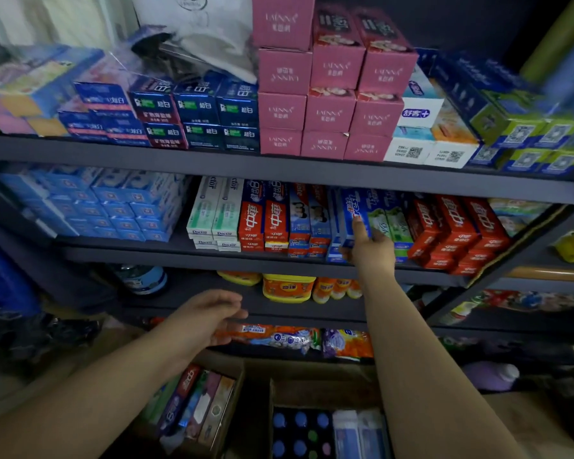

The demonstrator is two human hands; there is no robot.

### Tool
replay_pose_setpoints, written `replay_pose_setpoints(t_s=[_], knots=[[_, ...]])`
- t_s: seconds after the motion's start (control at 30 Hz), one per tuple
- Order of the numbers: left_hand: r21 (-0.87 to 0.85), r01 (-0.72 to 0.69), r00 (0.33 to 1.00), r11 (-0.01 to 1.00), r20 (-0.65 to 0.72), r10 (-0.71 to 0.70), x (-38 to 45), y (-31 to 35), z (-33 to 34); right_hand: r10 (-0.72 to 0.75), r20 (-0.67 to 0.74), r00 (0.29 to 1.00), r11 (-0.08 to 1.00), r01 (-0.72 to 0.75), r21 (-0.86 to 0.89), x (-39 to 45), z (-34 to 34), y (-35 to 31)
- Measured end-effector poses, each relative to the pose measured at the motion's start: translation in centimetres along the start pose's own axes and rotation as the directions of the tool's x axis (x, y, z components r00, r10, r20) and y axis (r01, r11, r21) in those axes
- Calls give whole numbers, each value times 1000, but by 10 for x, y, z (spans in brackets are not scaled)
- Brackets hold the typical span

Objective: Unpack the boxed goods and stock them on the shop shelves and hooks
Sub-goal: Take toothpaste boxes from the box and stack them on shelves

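My right hand (370, 245) reaches up to the middle shelf (212, 255) and touches a blue toothpaste box (357, 210) standing among the packed toothpaste boxes; the thumb lies along its front and the fingers reach in beside it. My left hand (212, 314) hovers lower, in front of the third shelf, fingers relaxed and holding nothing. Below, an open cardboard carton (226, 412) holds several toothpaste boxes (193, 402). A second open carton (325, 389) to its right holds packs with coloured dots.
The top shelf (279, 167) carries pink boxes (332, 111), dark blue boxes and green-blue boxes. Red toothpaste boxes (458, 233) fill the right of the middle shelf. Yellow tubs (289, 288) and snack packs (289, 339) sit on the lower shelves. A second rack stands at right.
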State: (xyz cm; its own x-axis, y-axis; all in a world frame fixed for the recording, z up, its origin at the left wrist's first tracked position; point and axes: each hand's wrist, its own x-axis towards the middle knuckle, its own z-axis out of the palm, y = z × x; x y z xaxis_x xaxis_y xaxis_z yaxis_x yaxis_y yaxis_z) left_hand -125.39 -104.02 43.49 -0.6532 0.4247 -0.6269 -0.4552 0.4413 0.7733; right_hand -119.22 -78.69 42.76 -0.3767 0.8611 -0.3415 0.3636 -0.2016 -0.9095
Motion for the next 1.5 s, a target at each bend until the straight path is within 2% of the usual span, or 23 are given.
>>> replay_pose_setpoints(t_s=[0.17,0.33,0.4,0.53,0.6,0.7,0.77,0.9,1.03,1.17,1.3,1.4,1.5], knots=[[-58,76,996,995,-40,-79,3,-9,-13,0,-90,996,995,-9,-101,8,5,-6],[-64,82,996,995,-36,-84,4,-13,-19,-58,-132,990,994,45,-98,11,14,-8],[-53,81,996,995,-40,-83,5,-13,-20,-81,-96,992,983,64,-171,8,15,-9],[-38,81,996,996,-46,-83,5,-12,-20,-130,-80,988,898,83,-432,8,14,-16],[-31,83,995,996,-44,-85,3,-12,-19,-106,-91,990,879,50,-475,15,15,-23],[-22,91,995,996,-39,-92,1,-13,-19,-46,-77,996,921,12,-389,26,11,-37],[-16,102,994,995,-40,-103,2,-14,-20,-56,-103,993,923,12,-384,31,5,-38],[-34,125,991,992,-39,-126,4,-16,-20,-207,-155,966,917,136,-374,27,2,-24],[-49,145,988,988,-44,-147,7,-16,-16,-350,-95,932,865,283,-414,19,13,-18],[-63,139,989,988,-33,-141,6,-16,-15,-352,-44,935,810,281,-515,23,24,-23],[-80,138,988,987,-53,-143,3,-16,-20,-350,6,937,797,301,-523,31,31,-19],[-93,156,984,983,-71,-163,0,-18,-23,-323,35,946,852,307,-425,30,31,-10],[-96,171,981,981,-72,-179,-1,-19,-24,-328,-5,945,896,310,-320,26,27,-1]])
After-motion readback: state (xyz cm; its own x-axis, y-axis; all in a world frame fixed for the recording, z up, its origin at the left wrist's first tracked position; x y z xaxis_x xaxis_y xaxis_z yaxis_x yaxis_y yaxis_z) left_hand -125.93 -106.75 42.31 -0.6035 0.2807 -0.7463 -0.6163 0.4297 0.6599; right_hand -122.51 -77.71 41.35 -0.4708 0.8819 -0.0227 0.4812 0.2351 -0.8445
